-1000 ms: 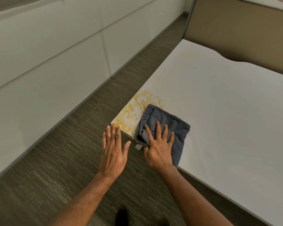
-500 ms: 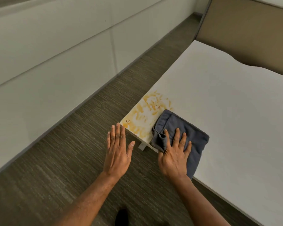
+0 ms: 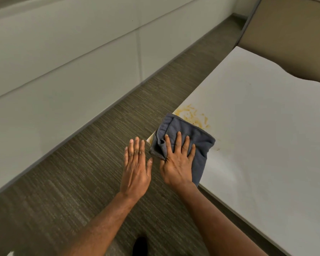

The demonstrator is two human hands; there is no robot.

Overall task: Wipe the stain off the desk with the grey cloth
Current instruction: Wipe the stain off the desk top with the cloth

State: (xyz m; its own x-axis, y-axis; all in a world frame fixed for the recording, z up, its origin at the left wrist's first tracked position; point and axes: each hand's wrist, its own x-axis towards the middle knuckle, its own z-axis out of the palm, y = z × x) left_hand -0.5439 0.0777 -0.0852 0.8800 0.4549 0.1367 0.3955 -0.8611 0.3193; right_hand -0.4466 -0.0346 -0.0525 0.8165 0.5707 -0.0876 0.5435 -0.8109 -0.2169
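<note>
**Cloth Being Pressed on the Desk Corner**

The grey cloth (image 3: 185, 137) is being held flat on the near left corner of the white desk (image 3: 266, 135). It is being pressed down by the right hand (image 3: 177, 163), palm down, with the fingers (image 3: 178, 143) spread across the fabric; nothing is being pinched. The left edge of the cloth is bunched beside the index finger and is hanging slightly past the desk edge.

The yellow stain (image 3: 192, 116) is being left partly uncovered at the far edge of the cloth, touching it, close to the left edge of the desk. A few small specks are showing on the desk just right of the cloth.

The left hand (image 3: 136, 169) is being held flat and open over the carpet (image 3: 72, 182), just left of the right hand, fingers together, gripping nothing. A tan panel (image 3: 294, 34) is standing at the far end of the desk.
</note>
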